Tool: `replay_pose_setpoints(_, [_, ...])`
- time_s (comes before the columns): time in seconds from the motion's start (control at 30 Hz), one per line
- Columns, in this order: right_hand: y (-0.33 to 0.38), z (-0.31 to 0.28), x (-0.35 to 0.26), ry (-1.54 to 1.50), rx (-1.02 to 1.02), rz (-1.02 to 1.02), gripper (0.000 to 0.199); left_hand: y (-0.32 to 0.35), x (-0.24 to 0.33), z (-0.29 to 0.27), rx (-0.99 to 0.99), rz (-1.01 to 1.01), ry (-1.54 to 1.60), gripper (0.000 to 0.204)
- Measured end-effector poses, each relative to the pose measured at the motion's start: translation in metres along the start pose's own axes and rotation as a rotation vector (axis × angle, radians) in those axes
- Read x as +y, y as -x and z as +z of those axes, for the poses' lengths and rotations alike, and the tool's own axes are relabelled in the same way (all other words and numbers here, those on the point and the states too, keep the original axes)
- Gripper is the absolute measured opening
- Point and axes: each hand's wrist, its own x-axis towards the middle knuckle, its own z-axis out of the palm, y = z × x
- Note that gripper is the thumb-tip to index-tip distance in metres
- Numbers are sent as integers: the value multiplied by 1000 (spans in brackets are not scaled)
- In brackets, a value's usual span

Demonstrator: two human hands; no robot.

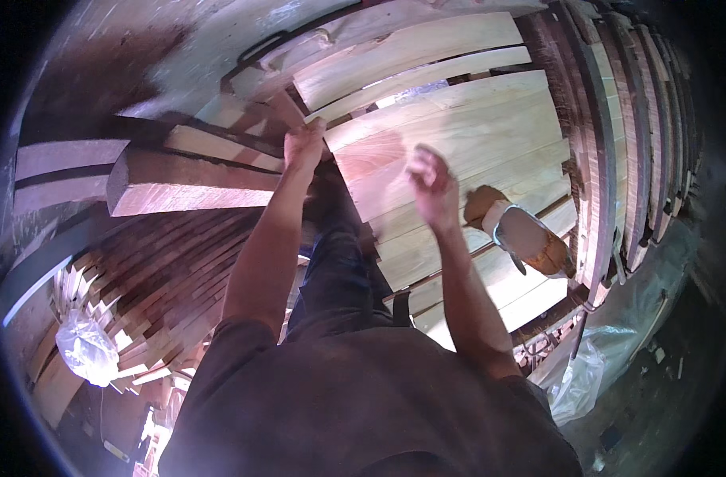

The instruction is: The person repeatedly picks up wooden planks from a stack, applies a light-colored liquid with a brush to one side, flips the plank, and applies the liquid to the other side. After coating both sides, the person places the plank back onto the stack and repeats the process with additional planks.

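Head view, left hand fingers gripping pale smooth plank edge, right hand blurred, loosely curled, empty.

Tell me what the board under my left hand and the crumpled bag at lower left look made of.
The board that the left hand grips looks like bare, unfinished pale wood: grain lines and a reddish patch show, with no gloss. The bag looks like thin clear plastic film, crinkled and shiny. The right hand is blurred above the board.
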Motion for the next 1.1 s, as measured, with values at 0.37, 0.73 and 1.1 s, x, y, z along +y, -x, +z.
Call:
replay_pose_setpoints(0.37, [-135,19,-50,-316,207,426,65,37,72,3,67,11,-171,49])
replay_pose_setpoints(0.73, [-144,12,-43,-677,302,408,22,43,78,12,104,14,-288,47])
replay_pose_setpoints(1.1, [-144,4,-31,-474,211,361,31,36,63,14,50,18,-147,49])
